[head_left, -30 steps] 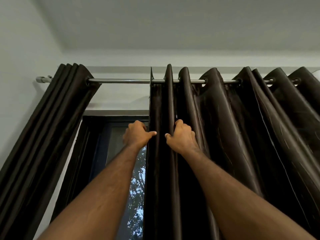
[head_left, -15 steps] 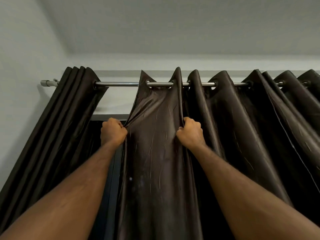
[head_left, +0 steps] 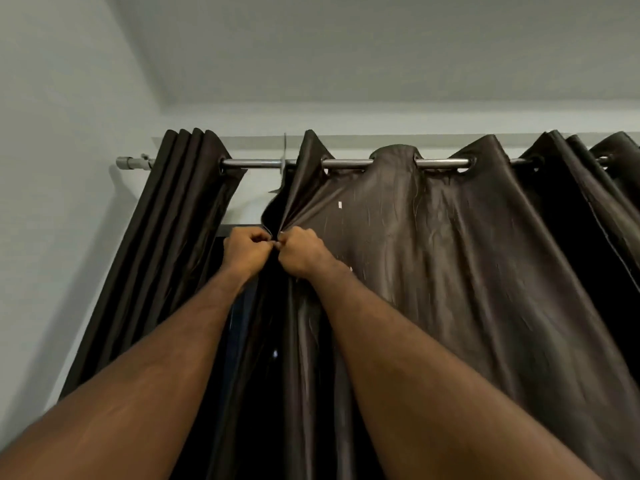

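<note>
Left hand (head_left: 244,252) and right hand (head_left: 301,249), fists touching, both clench curtain panel (head_left: 433,254) at its free edge. Panel hangs vertical, spread rightward; bunched curtain (head_left: 180,237) nearest left hand.

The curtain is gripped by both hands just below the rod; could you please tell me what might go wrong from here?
The left hand and right hand bunch the curtain edge tightly, so a hard pull may tear it at the eyelets. The same pull loads the rod, which might pull loose from the wall.
</note>
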Demonstrator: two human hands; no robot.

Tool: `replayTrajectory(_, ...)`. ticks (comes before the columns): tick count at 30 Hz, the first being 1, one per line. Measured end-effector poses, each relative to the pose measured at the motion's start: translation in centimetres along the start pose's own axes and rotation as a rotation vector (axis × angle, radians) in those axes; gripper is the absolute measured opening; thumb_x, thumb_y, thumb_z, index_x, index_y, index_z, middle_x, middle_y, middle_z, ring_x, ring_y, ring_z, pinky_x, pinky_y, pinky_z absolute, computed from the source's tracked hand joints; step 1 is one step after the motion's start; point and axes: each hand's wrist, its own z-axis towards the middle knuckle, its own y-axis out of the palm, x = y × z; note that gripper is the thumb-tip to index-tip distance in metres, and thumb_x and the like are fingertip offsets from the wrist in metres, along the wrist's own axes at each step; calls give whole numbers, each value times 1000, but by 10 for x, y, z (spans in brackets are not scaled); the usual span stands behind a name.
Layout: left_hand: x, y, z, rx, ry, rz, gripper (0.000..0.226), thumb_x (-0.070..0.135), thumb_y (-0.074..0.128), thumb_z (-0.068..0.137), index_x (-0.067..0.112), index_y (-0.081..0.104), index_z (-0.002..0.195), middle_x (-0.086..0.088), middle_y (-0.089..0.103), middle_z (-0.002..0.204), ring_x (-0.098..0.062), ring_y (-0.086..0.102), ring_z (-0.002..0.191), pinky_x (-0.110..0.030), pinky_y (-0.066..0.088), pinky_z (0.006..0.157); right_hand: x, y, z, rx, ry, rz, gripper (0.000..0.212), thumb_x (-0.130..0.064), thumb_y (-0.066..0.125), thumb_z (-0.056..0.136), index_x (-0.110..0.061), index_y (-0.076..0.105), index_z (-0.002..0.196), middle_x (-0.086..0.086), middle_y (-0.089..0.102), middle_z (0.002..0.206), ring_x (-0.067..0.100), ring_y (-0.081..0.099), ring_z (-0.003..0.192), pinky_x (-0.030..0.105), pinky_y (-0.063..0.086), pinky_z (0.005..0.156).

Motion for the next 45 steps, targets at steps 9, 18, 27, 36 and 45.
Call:
replayTrajectory(9, 6, 18, -10, -40, -22, -60, 48, 45, 70, 90, 15, 53, 56, 0, 51, 57, -15, 49, 59, -29, 39, 60, 34, -11, -30, -76, 86, 263, 42, -22, 45, 82, -21, 72, 114, 10, 70, 108, 29, 66, 99, 42, 56, 93)
replayTrajectory(18, 7, 33, -32, 62, 52, 104, 23, 32, 81, 82, 17, 77, 100, 0, 72, 85, -18, 67, 83, -37, 57, 80, 129, -73, -68, 562, 543, -243, 73, -57, 69, 83, -15, 43, 137, 15, 43, 141, 35, 40, 134, 56, 36, 103)
replayTrajectory(27, 0, 30, -23, -8, -14, -50, 23, 17, 75, 87, 15, 74, 110, -1, 68, 77, -20, 66, 79, -36, 58, 82, 125, -58, -49, 483, 582, 126, 29, -12, 65, 92, -11, 67, 121, 15, 66, 122, 32, 61, 116, 38, 51, 96)
replayTrajectory(36, -6, 34, -25, -218, 74, -341, 20, 6, 66, 93, 17, 76, 105, 0, 75, 91, -4, 68, 81, -22, 56, 78, 39, 1, 22, 107, 69, 525, 27, -3, 57, 80, -15, 79, 91, 5, 78, 97, 16, 69, 100, 31, 54, 98)
replayTrajectory(45, -6, 53, -34, -36, 99, -80, 35, 48, 72, 86, 14, 74, 76, -3, 70, 68, -19, 67, 66, -35, 54, 61, 73, 1, -11, 35, 132, 587, 44, -14, 58, 89, -16, 64, 132, 6, 65, 135, 19, 55, 131, 39, 41, 115)
